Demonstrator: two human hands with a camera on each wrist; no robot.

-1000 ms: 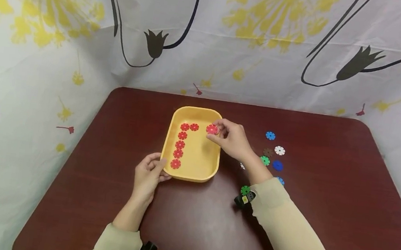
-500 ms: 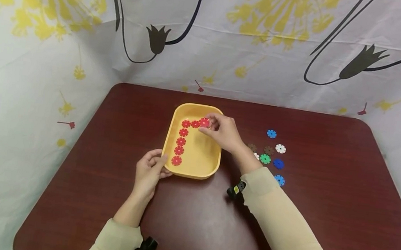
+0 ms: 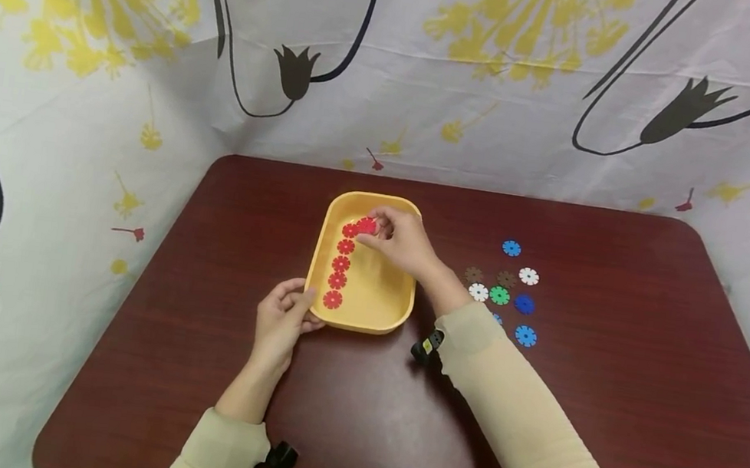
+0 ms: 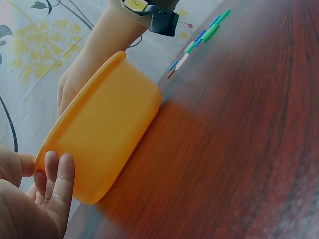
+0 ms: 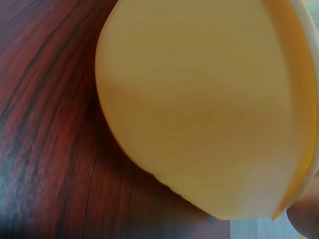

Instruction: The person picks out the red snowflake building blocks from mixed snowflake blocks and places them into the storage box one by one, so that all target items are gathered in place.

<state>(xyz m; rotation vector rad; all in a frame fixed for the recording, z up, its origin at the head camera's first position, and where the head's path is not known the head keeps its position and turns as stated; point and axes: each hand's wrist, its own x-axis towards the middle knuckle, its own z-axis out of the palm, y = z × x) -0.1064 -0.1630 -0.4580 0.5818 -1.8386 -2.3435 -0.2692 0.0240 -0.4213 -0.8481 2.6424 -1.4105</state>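
Observation:
My left hand [image 3: 277, 327] pinches the lower left rim of a yellow plastic tray [image 3: 375, 319] between thumb and fingers. In the left wrist view, the left hand's fingers [image 4: 62, 186] lie along the tray's outer wall. Inside the tray, red notched discs [image 3: 341, 263] stand in a column along the left side. My right hand [image 3: 404, 245] reaches over the tray's right rim and pinches another red notched disc [image 3: 366, 225] near the column's top. That disc overlaps the spot beside the top one. The tray's wall [image 5: 199, 99] fills most of the right wrist view.
Right of the tray, loose notched discs lie on the dark red table [image 3: 610, 369]: blue [image 3: 524, 304], white [image 3: 528, 276], green [image 3: 499, 295] and brown ones [image 3: 506, 279]. The right sleeve [image 3: 521, 413] passes close by them. A patterned cloth [image 3: 389, 112] hangs behind the table.
My right hand has moved left across the tray with the red disc, from near the right rim to the row's top. The left hand keeps its grip on the rim.

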